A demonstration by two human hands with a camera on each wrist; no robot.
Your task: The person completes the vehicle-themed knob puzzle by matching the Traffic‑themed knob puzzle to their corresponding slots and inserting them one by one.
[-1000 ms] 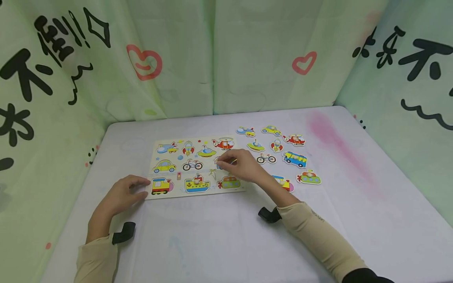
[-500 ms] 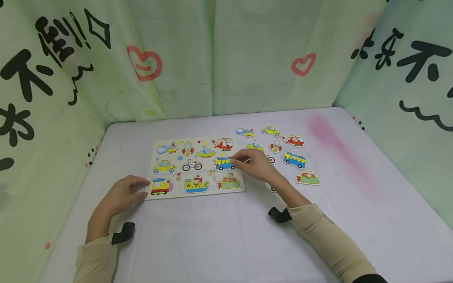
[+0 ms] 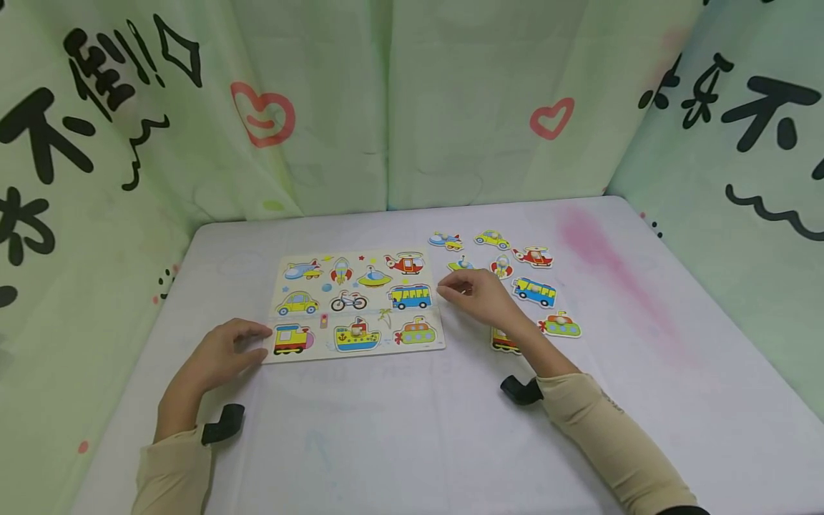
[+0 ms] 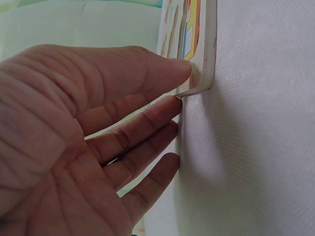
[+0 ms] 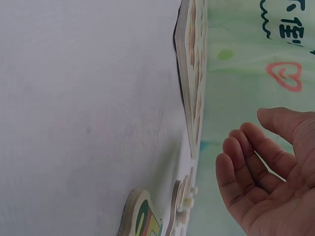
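Observation:
A flat puzzle board [image 3: 328,282] with printed vehicle pictures lies on the table. My left hand [image 3: 225,350] is at its near left corner. In the left wrist view, the thumb [image 4: 167,73] rests on the board's corner [image 4: 202,78], and the other fingers extend beside its edge. My right hand [image 3: 479,297] is just off the board's right edge, fingers loosely bent with nothing between them. Loose vehicle pieces lie around and beyond it: a bus [image 3: 534,292], a submarine [image 3: 560,325] and a train [image 3: 504,342], partly hidden by the right forearm.
Further back lie an airplane piece [image 3: 445,241], a car piece [image 3: 492,239], a helicopter piece [image 3: 533,257], a rocket piece [image 3: 501,267] and a flying saucer piece [image 3: 460,264]. A white cloth covers the table [image 3: 360,429]. Green printed curtains [image 3: 438,107] enclose the back and sides.
My right hand has moved right, from over the board's bus picture to beyond the board's right edge, uncovering the bus. The left hand stays at the corner.

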